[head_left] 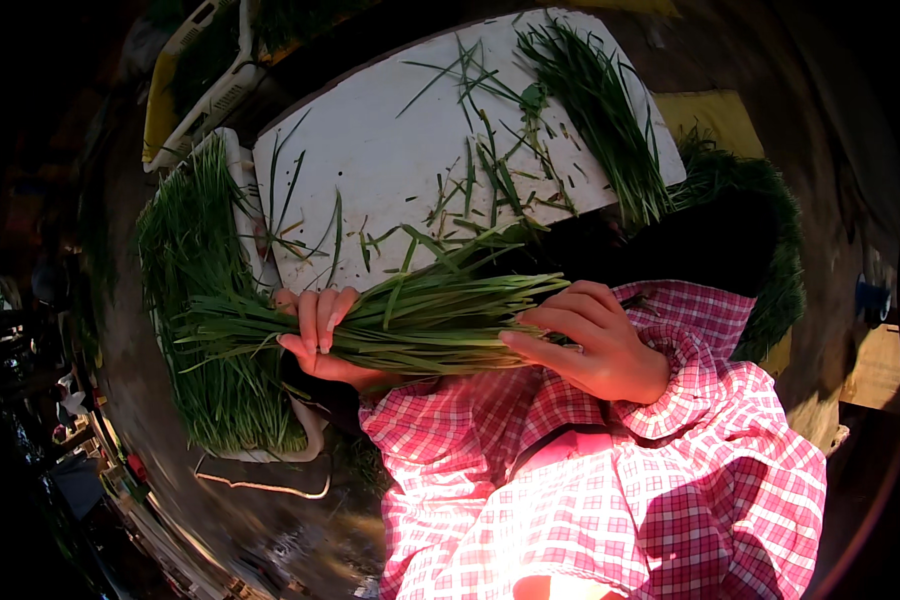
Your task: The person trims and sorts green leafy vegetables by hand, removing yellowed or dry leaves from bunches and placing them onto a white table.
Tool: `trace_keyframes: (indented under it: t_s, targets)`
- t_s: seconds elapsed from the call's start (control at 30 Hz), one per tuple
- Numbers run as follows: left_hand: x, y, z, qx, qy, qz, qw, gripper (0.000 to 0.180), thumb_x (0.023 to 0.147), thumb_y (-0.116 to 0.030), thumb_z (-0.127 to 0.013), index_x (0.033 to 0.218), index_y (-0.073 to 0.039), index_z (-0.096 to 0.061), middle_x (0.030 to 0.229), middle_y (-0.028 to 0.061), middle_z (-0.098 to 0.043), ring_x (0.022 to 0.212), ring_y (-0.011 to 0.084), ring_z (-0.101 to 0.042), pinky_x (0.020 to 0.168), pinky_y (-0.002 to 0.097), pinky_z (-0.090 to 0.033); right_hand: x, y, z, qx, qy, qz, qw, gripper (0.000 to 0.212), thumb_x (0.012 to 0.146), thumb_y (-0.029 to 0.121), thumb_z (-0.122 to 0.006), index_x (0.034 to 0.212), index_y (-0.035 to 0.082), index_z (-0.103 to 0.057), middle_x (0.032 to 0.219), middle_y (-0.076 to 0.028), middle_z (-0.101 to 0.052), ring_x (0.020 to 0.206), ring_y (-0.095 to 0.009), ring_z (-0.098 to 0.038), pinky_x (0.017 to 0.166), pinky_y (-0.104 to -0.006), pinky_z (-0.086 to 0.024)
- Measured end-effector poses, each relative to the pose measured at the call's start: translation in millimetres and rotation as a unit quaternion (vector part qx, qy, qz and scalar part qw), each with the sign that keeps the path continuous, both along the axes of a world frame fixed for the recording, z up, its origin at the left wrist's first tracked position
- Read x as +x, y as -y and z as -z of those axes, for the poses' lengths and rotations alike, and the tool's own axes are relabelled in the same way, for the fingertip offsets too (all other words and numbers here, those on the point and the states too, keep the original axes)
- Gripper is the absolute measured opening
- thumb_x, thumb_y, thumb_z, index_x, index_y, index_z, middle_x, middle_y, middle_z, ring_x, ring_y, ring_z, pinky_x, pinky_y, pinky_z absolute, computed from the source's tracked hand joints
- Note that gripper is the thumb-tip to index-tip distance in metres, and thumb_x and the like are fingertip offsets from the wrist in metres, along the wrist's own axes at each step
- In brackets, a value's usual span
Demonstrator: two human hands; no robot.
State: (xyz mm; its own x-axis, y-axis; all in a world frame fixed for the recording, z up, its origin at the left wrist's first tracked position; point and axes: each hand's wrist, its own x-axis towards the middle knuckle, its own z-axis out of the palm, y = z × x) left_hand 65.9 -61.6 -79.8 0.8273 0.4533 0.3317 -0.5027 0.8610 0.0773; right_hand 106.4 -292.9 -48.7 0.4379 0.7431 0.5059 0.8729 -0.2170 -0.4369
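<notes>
A bunch of long, flat-leaved chives (420, 318) lies crosswise in front of my body. My left hand (320, 335) is closed around its leafy part, with leaf tips trailing out to the left. At the other end, the pale stem ends sit against the fingers of my right hand (595, 342), which curve over them; its palm side is partly hidden. Just beyond the bunch is a white board (360, 130) strewn with loose leaves and cut scraps (500, 175). Another pile of chives (600, 115) rests along the board's right side.
On the left, a pale crate (315, 425) is packed with upright chives (205, 300). A yellow and white crate (205, 100) stands at the far left. More greens (770, 220) lie beyond the board's right edge. A wire handle (265, 487) hangs near the left crate.
</notes>
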Motion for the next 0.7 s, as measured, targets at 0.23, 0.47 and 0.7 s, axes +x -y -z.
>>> trace_keyframes:
  t_s: [0.23, 0.47, 0.7]
  targets:
    - [7.3, -4.9, 4.7, 0.088, 0.192, 0.024, 0.977, 0.023, 0.078, -0.017, -0.057, 0.079, -0.012, -0.034, 0.055, -0.0039, -0.049, 0.053, 0.0044, -0.049, 0.063, 0.0199, -0.046, 31.1, 14.6, 3.1, 0.001, -0.354, 0.03, 0.935, 0.026, 0.075, 0.026, -0.056, 0.086, 0.002, -0.055, 0.08, -0.009, -0.053, 0.076, -0.023, -0.049, 0.068, -0.0313, -0.037]
    - [15.3, 0.2, -2.9, 0.157, 0.252, 0.114, 0.948, 0.029, 0.077, -0.017, -0.059, 0.071, -0.014, -0.031, 0.053, -0.0031, -0.049, 0.047, 0.0044, -0.049, 0.056, 0.0186, -0.047, 25.8, -37.2, 1.2, -0.006, -0.394, -0.037, 0.918, 0.024, 0.078, 0.024, -0.054, 0.081, 0.0, -0.054, 0.077, -0.01, -0.054, 0.075, -0.023, -0.051, 0.07, -0.0319, -0.038]
    - [10.5, 1.2, -9.9, 0.086, 0.259, 0.031, 0.961, 0.028, 0.076, -0.016, -0.06, 0.071, -0.014, -0.033, 0.052, -0.0026, -0.05, 0.045, 0.0059, -0.047, 0.057, 0.0198, -0.048, 44.6, -16.2, 11.4, 0.231, -0.744, -0.09, 0.621, 0.018, 0.087, 0.018, -0.041, 0.083, 0.002, -0.045, 0.081, -0.008, -0.055, 0.078, -0.016, -0.053, 0.075, -0.0284, -0.04]
